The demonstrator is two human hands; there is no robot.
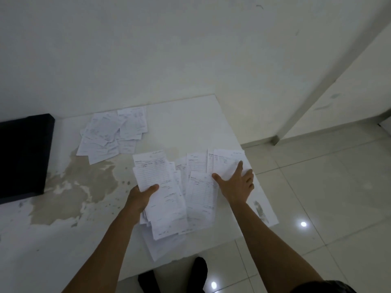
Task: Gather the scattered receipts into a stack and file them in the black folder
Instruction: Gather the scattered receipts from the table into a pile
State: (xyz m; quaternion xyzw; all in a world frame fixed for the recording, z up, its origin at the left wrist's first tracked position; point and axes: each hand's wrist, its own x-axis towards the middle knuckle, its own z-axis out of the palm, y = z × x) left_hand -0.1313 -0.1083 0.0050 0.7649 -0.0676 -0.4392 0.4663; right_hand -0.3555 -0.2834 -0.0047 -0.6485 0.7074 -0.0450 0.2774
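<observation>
White printed receipts lie scattered on a white table (190, 119). My left hand (139, 197) grips a sheaf of receipts (156, 174) by its near left edge, thumb on top. My right hand (237, 185) rests flat with fingers spread on a receipt at the right (226, 163), close to the table's right edge. More loose receipts (201, 193) overlap between my hands. Another heap of receipts (112, 134) lies farther back on the left. The black folder (21, 157) lies at the table's far left, partly cut off by the frame.
The tabletop has a large worn, stained patch (80, 187) on the left. A white wall stands behind the table. Pale floor tiles (317, 187) lie to the right, and my dark shoes (198, 269) show below the table's near edge.
</observation>
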